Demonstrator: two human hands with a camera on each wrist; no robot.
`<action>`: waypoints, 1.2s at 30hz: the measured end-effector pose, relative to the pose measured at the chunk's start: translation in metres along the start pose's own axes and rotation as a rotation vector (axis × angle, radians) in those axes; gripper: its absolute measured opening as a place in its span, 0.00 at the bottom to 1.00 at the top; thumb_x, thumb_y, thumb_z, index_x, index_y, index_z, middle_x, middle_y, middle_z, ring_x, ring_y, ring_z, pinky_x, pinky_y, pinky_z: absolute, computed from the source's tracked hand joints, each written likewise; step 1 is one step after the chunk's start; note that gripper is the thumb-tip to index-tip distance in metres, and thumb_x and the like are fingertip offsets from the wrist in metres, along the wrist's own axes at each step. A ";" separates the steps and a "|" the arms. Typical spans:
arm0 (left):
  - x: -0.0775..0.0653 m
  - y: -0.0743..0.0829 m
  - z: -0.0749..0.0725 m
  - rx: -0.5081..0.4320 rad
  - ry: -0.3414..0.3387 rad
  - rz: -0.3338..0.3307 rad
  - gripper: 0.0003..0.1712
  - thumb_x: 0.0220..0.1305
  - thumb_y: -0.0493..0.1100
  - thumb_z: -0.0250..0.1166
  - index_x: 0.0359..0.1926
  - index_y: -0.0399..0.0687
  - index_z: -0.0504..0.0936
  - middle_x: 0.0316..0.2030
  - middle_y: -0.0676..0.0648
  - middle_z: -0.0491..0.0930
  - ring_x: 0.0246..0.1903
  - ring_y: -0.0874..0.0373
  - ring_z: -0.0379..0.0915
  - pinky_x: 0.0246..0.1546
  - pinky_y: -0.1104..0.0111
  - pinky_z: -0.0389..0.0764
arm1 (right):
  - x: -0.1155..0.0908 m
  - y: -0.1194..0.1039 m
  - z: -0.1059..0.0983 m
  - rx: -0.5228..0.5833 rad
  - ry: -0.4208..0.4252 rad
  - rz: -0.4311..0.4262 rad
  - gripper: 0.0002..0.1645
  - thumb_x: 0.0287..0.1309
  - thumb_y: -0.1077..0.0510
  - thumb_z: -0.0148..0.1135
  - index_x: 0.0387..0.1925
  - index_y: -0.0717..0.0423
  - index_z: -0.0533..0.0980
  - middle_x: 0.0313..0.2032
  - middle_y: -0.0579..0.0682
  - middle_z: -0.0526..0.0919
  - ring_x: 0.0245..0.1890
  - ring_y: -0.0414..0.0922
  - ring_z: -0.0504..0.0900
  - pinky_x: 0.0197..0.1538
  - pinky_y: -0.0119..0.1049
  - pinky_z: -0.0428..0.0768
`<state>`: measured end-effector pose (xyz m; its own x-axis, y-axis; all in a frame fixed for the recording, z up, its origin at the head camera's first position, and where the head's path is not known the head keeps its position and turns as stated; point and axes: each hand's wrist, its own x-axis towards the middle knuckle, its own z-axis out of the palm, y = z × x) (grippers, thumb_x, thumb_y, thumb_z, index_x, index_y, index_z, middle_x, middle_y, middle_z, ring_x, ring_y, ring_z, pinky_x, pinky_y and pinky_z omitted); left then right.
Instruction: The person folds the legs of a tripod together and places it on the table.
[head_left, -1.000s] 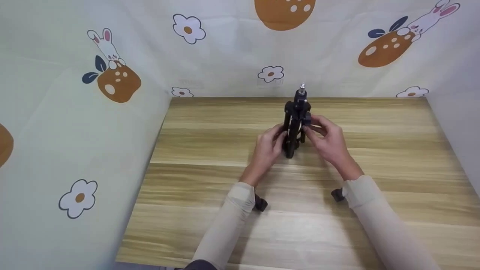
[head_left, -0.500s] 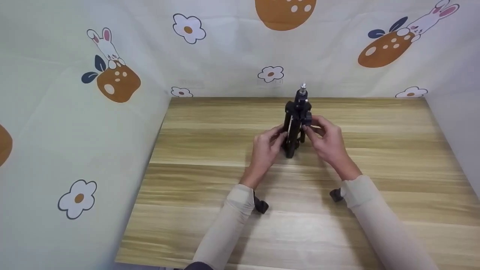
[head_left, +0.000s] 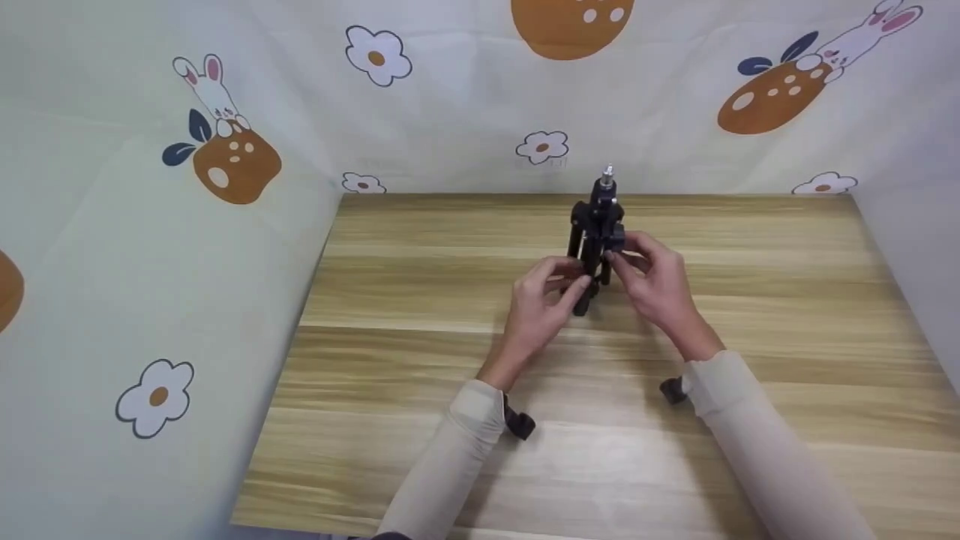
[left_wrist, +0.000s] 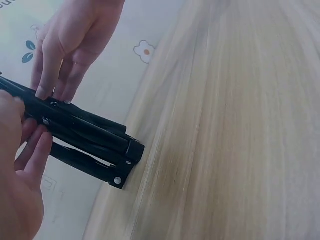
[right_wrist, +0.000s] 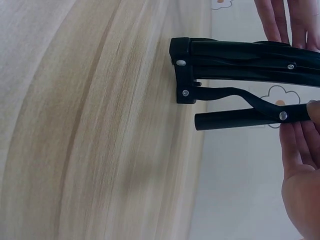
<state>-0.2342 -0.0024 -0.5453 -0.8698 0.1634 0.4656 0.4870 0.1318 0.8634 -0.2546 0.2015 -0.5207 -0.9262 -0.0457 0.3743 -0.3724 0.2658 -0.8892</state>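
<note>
A small black light stand (head_left: 595, 217) with a silver tip is upright, its legs folded down, near the back of the table. My left hand (head_left: 534, 304) holds a leg from the left, with the thumb in front of it. From the other side my right hand (head_left: 660, 281) pinches a leg between thumb and fingers, just below a side knob (head_left: 616, 238). In the right wrist view that leg (right_wrist: 235, 119) stands slightly apart from the others, with a curved brace (right_wrist: 227, 93) running to the lower bracket (right_wrist: 183, 75). Whether the stand touches the table is unclear.
Under it all lies a wood-grain table (head_left: 405, 375). A printed cloth (head_left: 450, 112) with rabbits and flowers hangs around the back and sides. Dark camera mounts (head_left: 519, 422) sit on both wrists.
My left hand has shifted a little to the right, its thumb now farther across the front leg. The right hand and the light stand have hardly moved.
</note>
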 end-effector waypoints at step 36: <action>-0.003 -0.002 0.006 0.105 -0.004 0.065 0.13 0.74 0.39 0.72 0.54 0.39 0.84 0.50 0.42 0.88 0.49 0.59 0.90 0.54 0.73 0.91 | -0.004 0.004 0.004 0.010 0.006 0.003 0.11 0.70 0.67 0.70 0.52 0.62 0.86 0.48 0.54 0.92 0.56 0.53 0.91 0.60 0.35 0.91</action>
<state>-0.2321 0.0026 -0.5498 -0.8361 0.1785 0.5188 0.5479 0.2221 0.8065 -0.2529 0.1994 -0.5267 -0.9269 -0.0389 0.3734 -0.3704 0.2562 -0.8928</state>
